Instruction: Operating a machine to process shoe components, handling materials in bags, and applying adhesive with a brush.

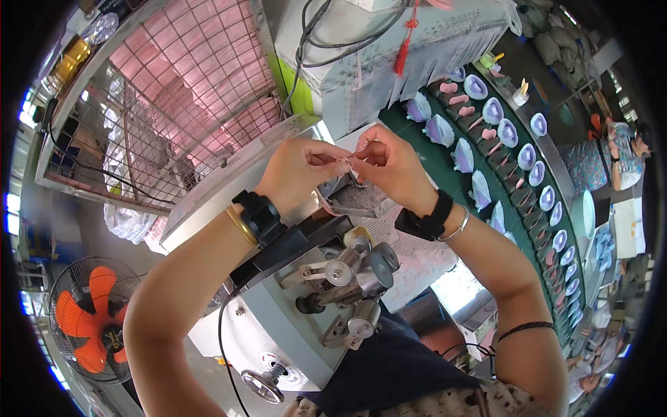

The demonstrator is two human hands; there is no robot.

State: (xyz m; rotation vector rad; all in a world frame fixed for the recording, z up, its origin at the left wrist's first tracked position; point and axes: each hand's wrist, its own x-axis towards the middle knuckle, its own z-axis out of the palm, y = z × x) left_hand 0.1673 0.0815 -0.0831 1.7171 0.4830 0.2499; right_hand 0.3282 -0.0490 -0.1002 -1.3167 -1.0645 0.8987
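Note:
My left hand (295, 170) and my right hand (396, 174) meet near the middle, their fingertips pinched close together. Between them is a small, thin, pale pinkish piece (352, 164); its kind is too small to tell, and the fingers hide most of it. Just below the hands is a small grey metal tray (358, 201) with dark greyish residue in it. Closer to me stands a white machine (278, 330) with metal rollers (347, 271) and a handwheel (264, 384). Dark bands circle both wrists.
A wire cage (187, 90) full of pink sheets stands at the far left. On the right runs a green conveyor (458, 177) carrying rows of lilac cupped pieces (463, 155) and dark moulds. An orange-bladed fan (94, 320) is at the left. Other people sit farther right.

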